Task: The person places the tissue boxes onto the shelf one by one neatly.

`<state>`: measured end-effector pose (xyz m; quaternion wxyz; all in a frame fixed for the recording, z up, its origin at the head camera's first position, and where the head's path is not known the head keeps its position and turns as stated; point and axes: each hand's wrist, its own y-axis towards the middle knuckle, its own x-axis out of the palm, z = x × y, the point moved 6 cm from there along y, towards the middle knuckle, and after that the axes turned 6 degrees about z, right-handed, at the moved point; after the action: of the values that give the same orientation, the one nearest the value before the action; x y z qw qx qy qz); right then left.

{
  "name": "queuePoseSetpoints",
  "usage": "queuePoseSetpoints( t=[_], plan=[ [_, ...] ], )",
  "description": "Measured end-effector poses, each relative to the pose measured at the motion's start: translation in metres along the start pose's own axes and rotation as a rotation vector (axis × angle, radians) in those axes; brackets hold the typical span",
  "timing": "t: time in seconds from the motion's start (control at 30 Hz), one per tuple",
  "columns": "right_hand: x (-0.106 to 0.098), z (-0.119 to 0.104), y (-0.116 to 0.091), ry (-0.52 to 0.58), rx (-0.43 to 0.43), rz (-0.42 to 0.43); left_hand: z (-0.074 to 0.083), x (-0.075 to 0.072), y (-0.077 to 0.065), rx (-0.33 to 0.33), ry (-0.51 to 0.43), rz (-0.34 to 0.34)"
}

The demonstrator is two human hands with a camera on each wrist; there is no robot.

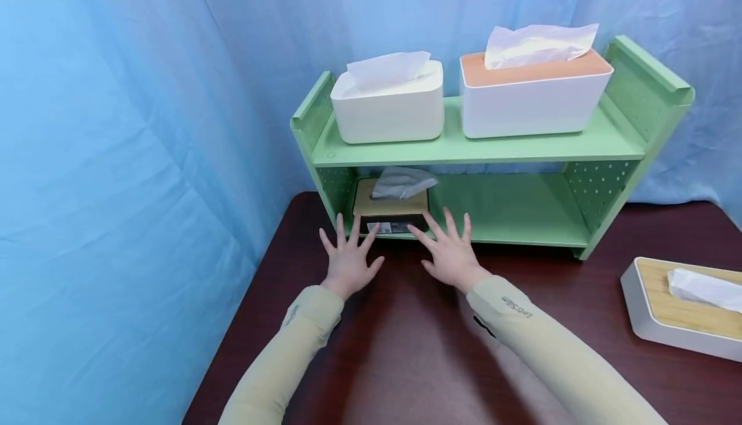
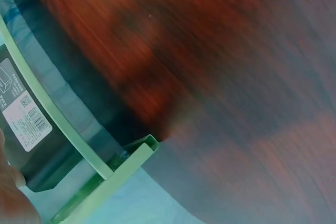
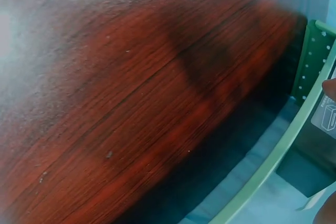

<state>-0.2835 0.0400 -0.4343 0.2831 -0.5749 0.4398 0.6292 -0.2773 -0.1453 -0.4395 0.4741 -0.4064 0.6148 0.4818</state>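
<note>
- Blue curtains [image 1: 145,122] fill the left and top of the frame, behind a dark reddish-brown counter [image 1: 400,354].
- One green two-tier shelf [image 1: 498,150] stands on the counter, from the centre to the upper right.
- Two hands reach up the middle of the frame, in two pale sleeves: the left hand [image 1: 350,263] and the right hand [image 1: 454,259].
- Fingers of both hands are straight and spread wide, their tips at the front of the black tissue box [image 1: 400,207]; whether they touch it, I cannot tell.
- That box, tan on top, sits at the left end of the lower tier, near the centre of the frame; a printed label [image 2: 29,121] shows on its front.
- Four tissue boxes in all, each with one tissue sticking out: the black one, an all-white box [image 1: 388,116] and a brown-topped white box [image 1: 527,106] on the upper tier, and a wood-topped box [image 1: 684,315] on the counter, lower right.
</note>
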Motion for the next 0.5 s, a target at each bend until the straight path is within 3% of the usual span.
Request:
queuePoseSetpoints(
  t=[0.3,0.5],
  plan=[
    [0.004,0.0,0.01,0.029,0.03,-0.033,-0.002,0.002,0.017,-0.057,-0.008,-0.072],
    [0.007,0.003,0.011,0.076,0.04,-0.008,-0.002,0.004,0.017,-0.084,-0.042,-0.084]
  ],
)
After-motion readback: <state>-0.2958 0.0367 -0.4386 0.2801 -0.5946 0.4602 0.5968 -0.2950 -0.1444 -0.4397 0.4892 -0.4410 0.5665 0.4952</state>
